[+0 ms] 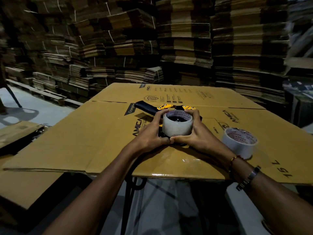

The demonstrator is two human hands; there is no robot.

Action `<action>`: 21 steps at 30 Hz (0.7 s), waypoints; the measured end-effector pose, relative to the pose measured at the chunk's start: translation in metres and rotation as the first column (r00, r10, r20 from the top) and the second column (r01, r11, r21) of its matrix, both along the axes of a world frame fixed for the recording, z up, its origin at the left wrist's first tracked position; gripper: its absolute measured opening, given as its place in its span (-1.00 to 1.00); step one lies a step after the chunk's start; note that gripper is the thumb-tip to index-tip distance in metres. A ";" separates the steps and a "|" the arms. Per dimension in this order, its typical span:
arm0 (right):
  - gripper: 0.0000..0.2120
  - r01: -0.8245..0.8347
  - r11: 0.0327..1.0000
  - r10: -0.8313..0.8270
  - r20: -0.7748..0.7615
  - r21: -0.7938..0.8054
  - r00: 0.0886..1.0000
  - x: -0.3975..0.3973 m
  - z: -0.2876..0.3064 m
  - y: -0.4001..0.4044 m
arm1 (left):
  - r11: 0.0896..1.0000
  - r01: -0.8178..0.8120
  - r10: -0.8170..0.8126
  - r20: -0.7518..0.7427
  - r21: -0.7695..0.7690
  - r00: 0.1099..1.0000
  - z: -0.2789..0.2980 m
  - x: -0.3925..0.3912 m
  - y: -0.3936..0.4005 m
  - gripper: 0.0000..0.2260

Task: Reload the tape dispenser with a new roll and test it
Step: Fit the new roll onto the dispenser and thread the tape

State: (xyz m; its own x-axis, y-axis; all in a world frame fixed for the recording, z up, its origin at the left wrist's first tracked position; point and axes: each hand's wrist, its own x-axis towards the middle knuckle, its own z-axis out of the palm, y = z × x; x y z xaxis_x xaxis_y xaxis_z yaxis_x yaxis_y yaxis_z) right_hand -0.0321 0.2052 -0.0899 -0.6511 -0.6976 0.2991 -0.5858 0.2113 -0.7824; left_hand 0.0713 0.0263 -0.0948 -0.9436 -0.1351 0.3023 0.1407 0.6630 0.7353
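- Now the new tape roll (177, 125) sits on the tape dispenser (166, 107), which lies on its side on the flattened carton (105, 133) before me.
- My left hand (152, 131) and my right hand (197, 131) both grasp this roll, fingers curled round its sides, thumbs meeting at the near edge.
- I judge the step is seating the roll on the dispenser's hub; threading and the test are not yet done.
- Next I must press it down evenly, then find the loose end and lead it toward the yellow front part.
- A second roll (239, 143) stands to my right on the carton, apart from my hands.
- Stacks of folded cardboard (186, 39) rise behind.
- Hidden: the hub under the roll, and most of the dispenser body. I cannot tell if the roll is fully seated, nor which way the tape unwinds.
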 end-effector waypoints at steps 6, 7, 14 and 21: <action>-0.01 0.013 1.000 -0.013 0.020 0.013 1.000 0.000 0.001 0.001 | 1.000 0.020 -0.021 0.021 0.023 1.000 0.000 -0.001 -0.001 -0.07; -0.02 0.013 1.000 -0.013 0.027 0.014 1.000 0.001 0.001 0.001 | 1.000 0.017 -0.017 0.022 0.022 1.000 -0.001 -0.002 -0.001 -0.07; -0.05 0.029 0.999 -0.030 0.013 0.040 0.999 0.001 0.001 0.002 | 1.000 0.020 -0.021 0.019 0.021 1.000 -0.003 -0.005 -0.003 -0.08; -0.03 0.027 0.998 -0.027 -0.005 0.051 1.000 0.005 -0.001 0.004 | 1.000 0.019 -0.019 0.016 -0.007 1.000 -0.003 0.000 0.000 -0.13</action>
